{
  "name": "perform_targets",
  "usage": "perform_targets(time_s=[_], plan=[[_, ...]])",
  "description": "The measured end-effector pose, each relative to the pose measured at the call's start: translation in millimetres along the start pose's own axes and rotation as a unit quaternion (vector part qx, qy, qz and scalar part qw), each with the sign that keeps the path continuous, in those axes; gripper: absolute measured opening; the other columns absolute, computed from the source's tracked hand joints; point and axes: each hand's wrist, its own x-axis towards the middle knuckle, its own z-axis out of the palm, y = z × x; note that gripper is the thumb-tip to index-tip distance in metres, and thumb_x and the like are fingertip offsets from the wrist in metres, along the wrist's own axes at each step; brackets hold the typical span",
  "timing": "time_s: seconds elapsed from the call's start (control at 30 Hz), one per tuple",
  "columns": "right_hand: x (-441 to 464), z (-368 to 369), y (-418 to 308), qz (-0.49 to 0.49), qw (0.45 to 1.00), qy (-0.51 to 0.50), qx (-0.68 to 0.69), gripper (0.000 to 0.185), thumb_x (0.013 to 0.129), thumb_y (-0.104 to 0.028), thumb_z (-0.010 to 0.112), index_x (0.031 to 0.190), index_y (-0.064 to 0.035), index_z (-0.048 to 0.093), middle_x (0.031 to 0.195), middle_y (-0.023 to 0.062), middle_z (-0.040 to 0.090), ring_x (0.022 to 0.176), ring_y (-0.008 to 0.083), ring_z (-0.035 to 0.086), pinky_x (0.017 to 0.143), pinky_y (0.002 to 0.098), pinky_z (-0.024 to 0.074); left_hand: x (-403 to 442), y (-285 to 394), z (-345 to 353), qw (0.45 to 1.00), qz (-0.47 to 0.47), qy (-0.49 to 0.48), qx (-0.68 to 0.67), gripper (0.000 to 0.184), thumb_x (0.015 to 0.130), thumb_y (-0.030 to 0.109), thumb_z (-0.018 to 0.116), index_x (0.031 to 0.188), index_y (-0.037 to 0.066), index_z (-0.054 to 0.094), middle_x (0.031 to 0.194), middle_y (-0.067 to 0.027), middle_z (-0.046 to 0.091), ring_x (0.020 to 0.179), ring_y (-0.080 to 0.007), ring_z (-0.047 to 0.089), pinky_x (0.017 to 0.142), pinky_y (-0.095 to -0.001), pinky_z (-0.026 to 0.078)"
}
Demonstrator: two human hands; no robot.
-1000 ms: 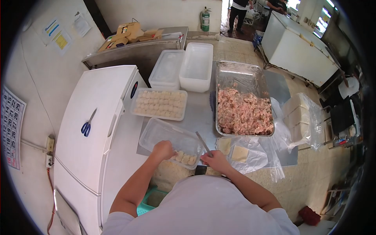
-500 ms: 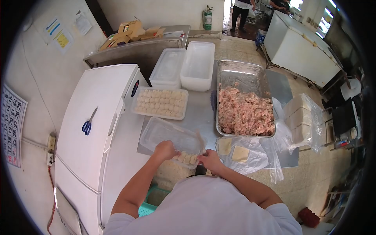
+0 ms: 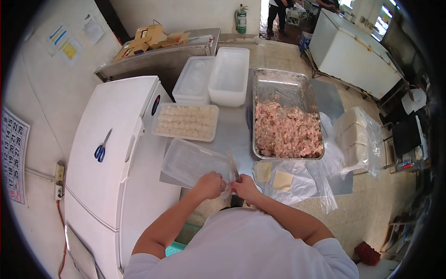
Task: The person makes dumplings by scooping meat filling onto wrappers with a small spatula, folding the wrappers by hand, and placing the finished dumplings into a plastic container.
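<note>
My left hand [image 3: 211, 185] is closed over the near end of a clear plastic container [image 3: 193, 160]; what its fingers hold is hidden. Close beside it, my right hand [image 3: 246, 189] grips a thin flat stick [image 3: 232, 166] that points up and away from me. The fingertips of both hands nearly meet at the container's near right corner. Two square dough wrappers [image 3: 282, 181] lie on a plastic sheet [image 3: 299, 183] to the right. Beyond them stands a metal tray [image 3: 283, 80] with pink ground meat filling [image 3: 288, 130].
A container of dumplings [image 3: 186, 122] in rows sits behind the near one. Further back are stacked plastic containers [image 3: 230, 76]. Bagged wrapper stacks [image 3: 351, 139] stand at right. Scissors [image 3: 103, 146] lie on a white fridge [image 3: 111, 107] at left. A person [image 3: 277, 16] stands far off.
My left hand has moved right, closer to my right hand, and now covers the dumplings seen in the near container. The right hand still holds the stick. The view has shifted slightly.
</note>
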Motion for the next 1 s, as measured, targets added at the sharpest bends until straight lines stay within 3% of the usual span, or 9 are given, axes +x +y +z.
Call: perform_targets(time_s=[0.13,0.23,0.33,0.53,0.63,0.73,0.83,0.93,1.0], plan=[[-3.8,0.5,-6.0,0.003,1.0,0.01,0.005,0.026,0.09,-0.014,0.07,0.096,0.0098,0.061,0.082,0.0167,0.07,0.071,0.0227,0.07,0.065,0.0362,0.0551,1.0,-17.7,-0.8,0.994,0.043,0.086,-0.055,0.014,0.086,0.021,0.066,0.085,0.01,0.076,0.09,-0.0147,0.07,0.092,-0.0362,0.064,0.083,-0.0471,0.053],[-2.3,0.6,-2.3,-0.002,1.0,0.015,0.006,0.028,0.09,-0.015,0.069,0.098,0.0108,0.061,0.082,0.0167,0.07,0.072,0.0228,0.071,0.066,0.036,0.0555,-10.3,-28.5,-31.8,0.977,-0.131,0.152,-0.072,0.018,0.086,0.022,0.066,0.091,0.01,0.078,0.093,-0.0178,0.072,0.093,-0.038,0.066,0.085,-0.0484,0.053],[-3.7,-1.6,-4.7,0.001,1.0,0.009,-0.014,0.03,0.091,-0.016,0.07,0.098,0.0109,0.061,0.084,0.0167,0.07,0.072,0.0229,0.071,0.066,0.0358,0.0559,-18.4,-36.1,-42.6,0.97,-0.241,-0.005,0.006,0.022,0.087,0.024,0.065,0.096,0.01,0.078,0.097,-0.0191,0.074,0.094,-0.0388,0.068,0.086,-0.0486,0.053],[-7.4,0.4,-4.5,-0.019,0.999,0.016,-0.035,0.034,0.092,-0.022,0.07,0.097,0.0098,0.061,0.081,0.0169,0.07,0.071,0.023,0.071,0.067,0.0363,0.0555,-22.6,-35.0,-48.8,0.967,-0.25,0.038,-0.029,0.021,0.089,0.022,0.064,0.098,0.009,0.078,0.096,-0.0162,0.076,0.091,-0.0379,0.071,0.082,-0.0462,0.055],[-25.5,-6.4,-25.1,-0.036,0.995,0.036,-0.09,0.035,0.093,-0.026,0.071,0.095,0.008,0.061,0.079,0.0152,0.07,0.071,0.0223,0.07,0.066,0.0367,0.0545,-20.8,-23.7,-56.1,0.945,-0.278,0.14,-0.104,0.02,0.089,0.023,0.067,0.099,0.009,0.078,0.097,-0.016,0.076,0.09,-0.0369,0.071,0.08,-0.045,0.056],[-33.0,-25.2,-18.7,-0.065,0.991,0.071,-0.093,0.034,0.094,-0.027,0.071,0.094,0.0057,0.063,0.078,0.0135,0.07,0.069,0.0207,0.068,0.066,0.0364,0.0534,-5.4,16.3,-61.0,0.939,-0.248,0.212,-0.111,0.018,0.089,0.022,0.069,0.098,0.008,0.077,0.094,-0.0158,0.076,0.088,-0.0364,0.071,0.079,-0.0438,0.056],[-50.6,-56.8,-9.7,-0.072,0.99,0.114,-0.043,0.03,0.095,-0.025,0.07,0.093,0.0043,0.063,0.078,0.0121,0.07,0.068,0.0183,0.066,0.065,0.0346,0.0525,21.7,64.9,-48.6,0.955,-0.149,0.19,-0.172,0.018,0.088,0.021,0.071,0.098,0.008,0.076,0.093,-0.0156,0.075,0.087,-0.0362,0.071,0.079,-0.0448,0.056],[-80.3,-100.3,-6.7,-0.069,0.98,0.185,0.009,0.024,0.098,-0.02,0.067,0.094,0.0038,0.063,0.077,0.01,0.069,0.068,0.0153,0.065,0.064,0.0322,0.0513,60.2,106.6,-9.3,0.964,0.008,0.182,-0.194,0.017,0.086,0.021,0.073,0.096,0.008,0.075,0.09,-0.0142,0.073,0.089,-0.0355,0.069,0.081,-0.0452,0.055],[-95.7,-131.9,4.5,-0.069,0.969,0.235,0.026,0.022,0.099,-0.018,0.065,0.094,0.0035,0.063,0.076,0.0085,0.068,0.068,0.0136,0.064,0.063,0.0308,0.0503,88.2,132.2,13.9,0.974,0.066,0.133,-0.17,0.016,0.084,0.022,0.074,0.093,0.009,0.075,0.091,-0.0136,0.072,0.092,-0.0355,0.067,0.082,-0.0456,0.055]])
